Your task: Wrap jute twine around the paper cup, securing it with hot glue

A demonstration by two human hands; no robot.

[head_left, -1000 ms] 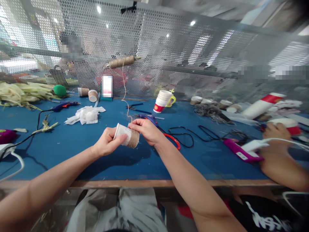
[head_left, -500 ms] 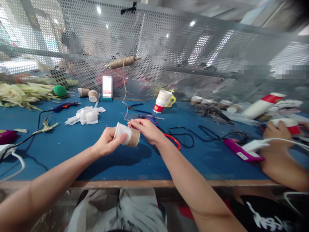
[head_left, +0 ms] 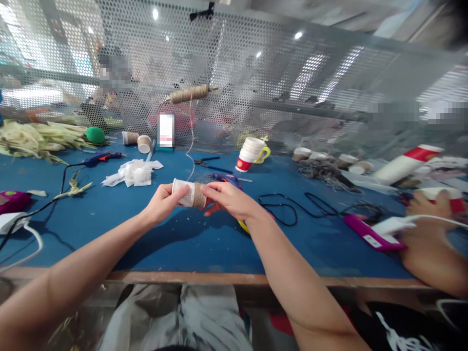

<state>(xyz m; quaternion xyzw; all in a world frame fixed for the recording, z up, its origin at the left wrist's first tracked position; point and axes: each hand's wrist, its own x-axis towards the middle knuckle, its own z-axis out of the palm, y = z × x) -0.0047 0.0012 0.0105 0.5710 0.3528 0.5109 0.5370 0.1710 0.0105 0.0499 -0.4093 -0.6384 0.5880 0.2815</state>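
My left hand (head_left: 163, 202) is closed around the white rim end of a paper cup (head_left: 186, 193) held on its side above the blue table (head_left: 204, 243). The cup's bottom half is wrapped in brown twine. My right hand (head_left: 228, 199) grips that wrapped end, fingers curled over it. A strand of twine (head_left: 191, 141) runs up from the cup to a twine spool (head_left: 189, 93) hung on the perforated metal screen (head_left: 278, 83).
Blue scissors (head_left: 224, 177), a stack of red-and-white cups (head_left: 249, 153), a black cable (head_left: 303, 204) and a blue glue gun (head_left: 98, 158) lie on the table. White plastic wrappers (head_left: 132, 173) sit left of centre. At the right, another person's hand (head_left: 429, 202) holds a cup near a magenta tool (head_left: 365, 231).
My right hand has slid round from the top of the cup to cover its wrapped end. The cup has turned more level and risen slightly. The view has shifted a little.
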